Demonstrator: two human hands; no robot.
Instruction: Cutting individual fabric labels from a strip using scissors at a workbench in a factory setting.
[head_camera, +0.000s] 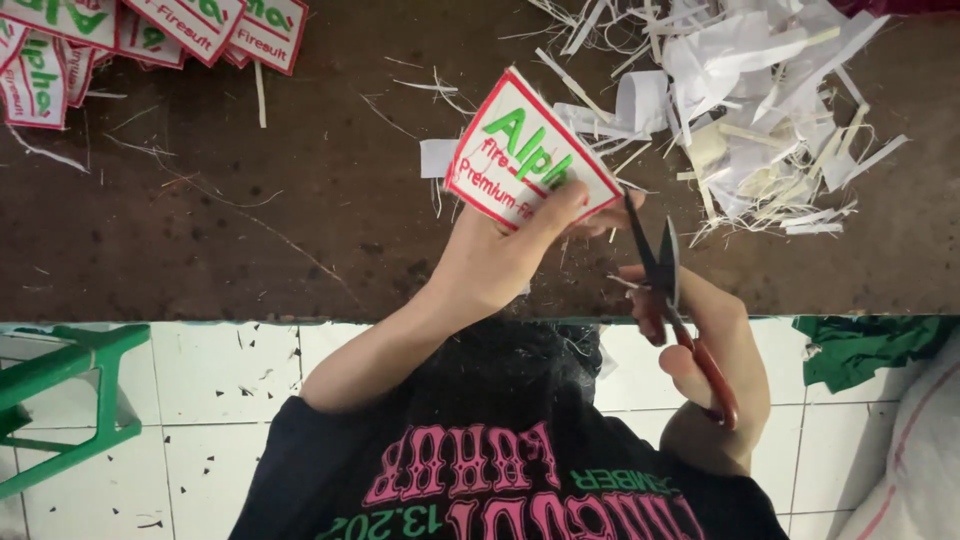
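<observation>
We work at a dark brown worktop (200, 230) above a white tiled floor (230, 390). Our left hand (500, 255) pinches a white patch (525, 150) with red edging, held over the worktop's middle. Our right hand (715, 375) grips scissors (665, 290) just right of it. White scraps (760, 110) lie far right; more patches (150, 35), cut off, lie far left.

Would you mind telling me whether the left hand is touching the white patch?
Touching. The head view shows the left hand pinching the patch, its thumb pressed flat over the lower edge. The right hand holds the scissors beside it.
</observation>
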